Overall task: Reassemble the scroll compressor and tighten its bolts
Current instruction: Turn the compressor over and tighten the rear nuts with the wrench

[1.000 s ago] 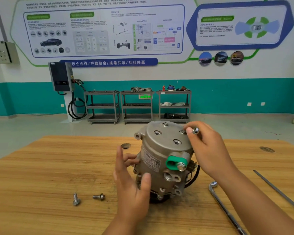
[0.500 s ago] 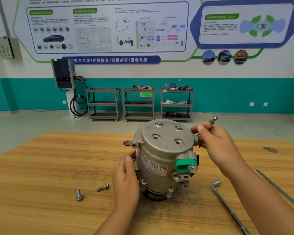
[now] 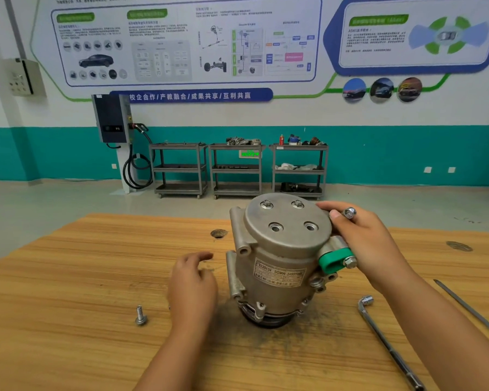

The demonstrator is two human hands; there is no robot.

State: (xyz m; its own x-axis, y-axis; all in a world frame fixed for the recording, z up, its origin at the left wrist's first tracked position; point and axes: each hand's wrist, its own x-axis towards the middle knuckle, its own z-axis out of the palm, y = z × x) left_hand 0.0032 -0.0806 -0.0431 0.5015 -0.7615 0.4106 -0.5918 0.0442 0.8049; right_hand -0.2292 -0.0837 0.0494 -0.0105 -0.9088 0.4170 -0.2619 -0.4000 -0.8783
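The silver scroll compressor (image 3: pixel 277 258) stands upright on the wooden table (image 3: pixel 68 277), with a green port cap (image 3: pixel 333 259) on its right side. Its top cover carries two seated bolts (image 3: pixel 266 204) at the far holes; the two near holes (image 3: pixel 275 227) are empty. My right hand (image 3: pixel 373 246) rests against the compressor's right side and pinches a loose bolt (image 3: pixel 349 213) in its fingers. My left hand (image 3: pixel 192 286) hovers over the table left of the compressor, fingers loosely bent and apart from the housing. One bolt (image 3: pixel 141 316) stands on its head at the left.
A long socket wrench (image 3: pixel 384 337) lies on the table to the right of the compressor, with a thin metal rod (image 3: pixel 469 309) beyond it. Dark grime marks the wood around the compressor's base. Shelving carts (image 3: pixel 237 167) stand far off by the wall.
My left hand came off the compressor's side and moved left over the table, covering the spot where a second loose bolt lay. My right hand lowered onto the compressor's right edge, bolt still held.
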